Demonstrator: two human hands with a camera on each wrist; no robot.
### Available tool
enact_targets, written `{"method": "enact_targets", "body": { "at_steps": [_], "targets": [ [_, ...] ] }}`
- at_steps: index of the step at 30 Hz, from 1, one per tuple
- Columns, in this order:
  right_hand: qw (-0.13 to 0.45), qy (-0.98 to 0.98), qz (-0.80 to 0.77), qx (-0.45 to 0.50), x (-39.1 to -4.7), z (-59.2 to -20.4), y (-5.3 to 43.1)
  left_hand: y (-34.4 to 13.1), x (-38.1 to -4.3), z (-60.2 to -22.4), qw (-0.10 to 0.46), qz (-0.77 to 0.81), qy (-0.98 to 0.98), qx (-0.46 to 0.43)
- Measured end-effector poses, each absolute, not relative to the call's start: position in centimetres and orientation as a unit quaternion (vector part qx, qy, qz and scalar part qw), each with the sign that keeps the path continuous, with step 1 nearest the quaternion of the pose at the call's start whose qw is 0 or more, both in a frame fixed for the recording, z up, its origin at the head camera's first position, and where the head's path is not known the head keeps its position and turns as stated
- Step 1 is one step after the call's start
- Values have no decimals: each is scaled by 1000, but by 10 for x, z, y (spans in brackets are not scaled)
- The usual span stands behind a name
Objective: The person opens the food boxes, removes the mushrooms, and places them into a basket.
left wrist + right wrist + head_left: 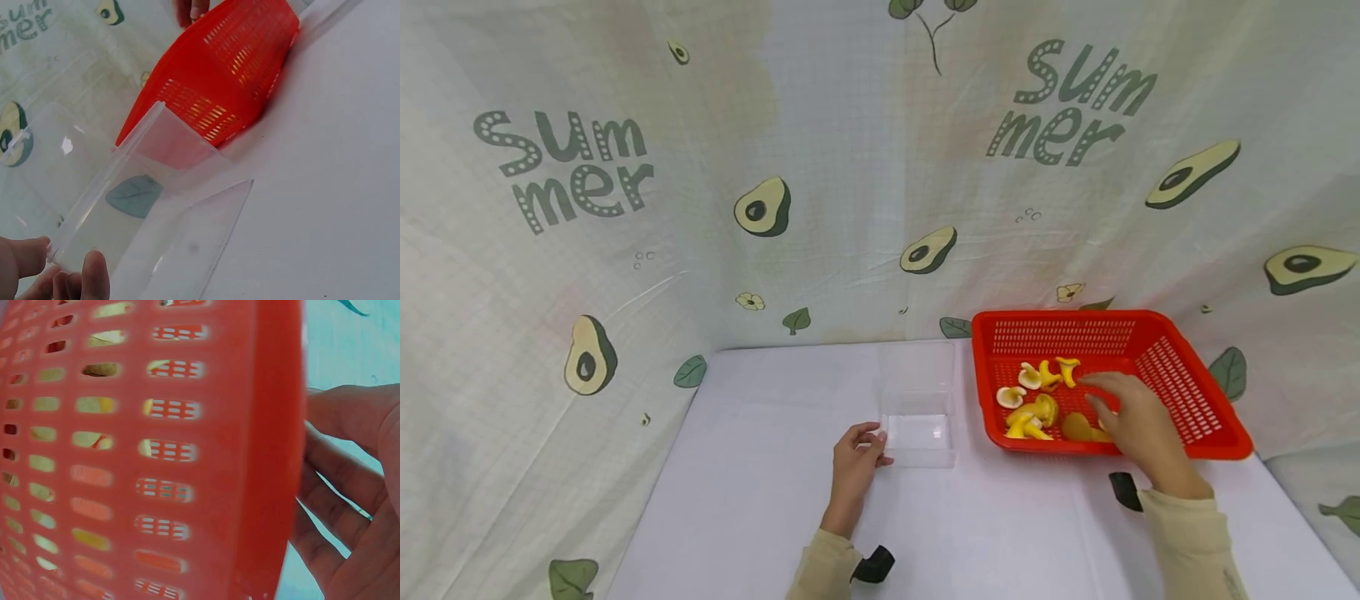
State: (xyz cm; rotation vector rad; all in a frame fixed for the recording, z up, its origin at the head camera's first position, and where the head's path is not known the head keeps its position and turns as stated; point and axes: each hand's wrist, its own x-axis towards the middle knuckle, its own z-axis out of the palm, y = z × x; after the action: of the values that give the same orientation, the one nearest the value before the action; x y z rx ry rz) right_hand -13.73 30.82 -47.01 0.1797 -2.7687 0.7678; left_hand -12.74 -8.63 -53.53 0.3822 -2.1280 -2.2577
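Note:
A clear plastic box (917, 457) stands on the table with its hinged lid (917, 367) folded back. My left hand (854, 468) grips the box's left side; in the left wrist view its thumb (28, 255) lies at the rim, with fingers around the wall. To the right, several yellow mushrooms (1036, 410), some with pale undersides, lie in a red plastic basket (1195, 392). Over the basket's near rim reaches my right hand (1146, 429), fingers loosely bent, thumb apart and nothing between them. In the right wrist view the basket wall hides its fingertips.
A white cloth covers the table (760, 500). Behind it hangs a curtain (842, 167) printed with avocados, leaves and lettering, close to the basket's far rim. The basket stands just right of the box. Black straps (874, 565) show at both wrists.

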Motion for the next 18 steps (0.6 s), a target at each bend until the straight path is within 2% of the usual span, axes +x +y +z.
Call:
{"method": "enact_targets", "body": {
  "at_steps": [18],
  "targets": [
    [155, -952, 250, 83, -123, -483, 307, -103, -122, -552, -8, -700, -700, 141]
  ]
}}
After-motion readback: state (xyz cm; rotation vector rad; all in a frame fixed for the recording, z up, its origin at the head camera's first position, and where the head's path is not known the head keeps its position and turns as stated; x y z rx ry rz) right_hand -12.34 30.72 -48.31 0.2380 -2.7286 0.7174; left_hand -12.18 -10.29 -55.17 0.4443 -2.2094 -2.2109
